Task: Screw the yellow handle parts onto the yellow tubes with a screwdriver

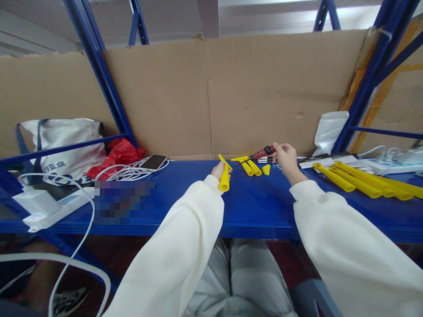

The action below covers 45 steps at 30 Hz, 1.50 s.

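Observation:
My left hand [218, 170] is closed around a yellow plastic piece [224, 181] with a hollow, cone-like end facing me and a narrow tip pointing away. In my right hand [284, 157] is a screwdriver [263, 153] with a red and black handle. Its thin shaft points left toward the yellow piece; whether the tip touches it I cannot tell. On the blue table between my hands lie two yellow tubular pieces [247, 168] and a small yellow wedge-shaped piece [266, 169].
Several long yellow tubes [358, 178] lie at the right. At the left are a phone [153, 162] on coiled white cable, a red plastic bag [119, 154], a white tote bag [66, 141] and a power strip [62, 208]. A cardboard panel [251, 97] stands behind the blue table [257, 211].

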Motion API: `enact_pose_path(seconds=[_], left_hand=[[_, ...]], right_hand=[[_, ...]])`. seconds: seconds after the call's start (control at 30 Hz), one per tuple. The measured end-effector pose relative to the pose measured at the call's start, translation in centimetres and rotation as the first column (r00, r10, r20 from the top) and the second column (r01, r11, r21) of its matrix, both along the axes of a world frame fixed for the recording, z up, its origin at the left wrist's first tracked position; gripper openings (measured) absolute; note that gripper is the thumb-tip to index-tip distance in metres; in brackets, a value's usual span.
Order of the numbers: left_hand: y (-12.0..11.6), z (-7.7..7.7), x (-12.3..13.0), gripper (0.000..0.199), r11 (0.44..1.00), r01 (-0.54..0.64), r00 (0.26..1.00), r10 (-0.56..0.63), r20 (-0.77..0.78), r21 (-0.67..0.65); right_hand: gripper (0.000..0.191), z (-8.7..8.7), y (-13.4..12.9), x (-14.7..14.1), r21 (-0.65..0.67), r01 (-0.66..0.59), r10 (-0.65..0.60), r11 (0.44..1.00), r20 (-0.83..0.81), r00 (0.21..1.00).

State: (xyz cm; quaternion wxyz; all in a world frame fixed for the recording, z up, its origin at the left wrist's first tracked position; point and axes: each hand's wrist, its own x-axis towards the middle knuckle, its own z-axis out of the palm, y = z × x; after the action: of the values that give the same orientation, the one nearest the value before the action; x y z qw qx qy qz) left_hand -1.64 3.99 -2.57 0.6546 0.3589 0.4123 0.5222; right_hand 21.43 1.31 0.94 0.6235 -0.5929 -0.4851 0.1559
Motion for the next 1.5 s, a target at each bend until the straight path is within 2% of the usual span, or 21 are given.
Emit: enact_pose_path(seconds=[0.1,0.17,0.27,0.33,0.83,1.17,1.5], left_hand=[[-0.4,0.6,0.2,0.03,0.996,0.044,0.995,-0.051,-0.089,-0.073],[-0.5,0.9,0.2,0.034,0.993,0.078,0.988,-0.088,-0.123,-0.09],[-0.5,1.1,0.2,0.037,0.988,0.115,0.983,-0.128,-0.131,-0.101],[-0.4,1.0,0.2,0.035,0.988,0.117,0.984,-0.129,-0.122,-0.099],[-1.0,1.3,0.2,0.032,0.988,0.136,0.984,-0.143,-0.106,-0.068],[-1.1,1.3,0.3,0.032,0.992,0.11,0.989,-0.116,-0.095,-0.069],[-1.1,1.3,0.3,0.031,0.989,0.135,0.986,-0.14,-0.089,-0.064]], right_hand=[[0.031,-0.1,0.2,0.0,0.041,-0.023,0.024,0.999,-0.028,0.999],[0.033,-0.3,0.5,0.0,0.114,-0.053,0.061,0.992,-0.069,0.996],[0.038,-0.5,0.9,0.2,0.224,-0.09,0.123,0.97,-0.136,0.983],[0.039,-0.6,1.2,0.3,0.249,-0.104,0.147,0.963,-0.162,0.976],[0.047,-1.4,2.4,1.3,0.279,-0.1,0.152,0.955,-0.172,0.973],[0.035,-0.8,1.5,0.7,0.236,-0.074,0.121,0.969,-0.194,0.973],[0.033,-0.4,0.9,0.4,0.227,-0.07,0.119,0.971,-0.212,0.97]])
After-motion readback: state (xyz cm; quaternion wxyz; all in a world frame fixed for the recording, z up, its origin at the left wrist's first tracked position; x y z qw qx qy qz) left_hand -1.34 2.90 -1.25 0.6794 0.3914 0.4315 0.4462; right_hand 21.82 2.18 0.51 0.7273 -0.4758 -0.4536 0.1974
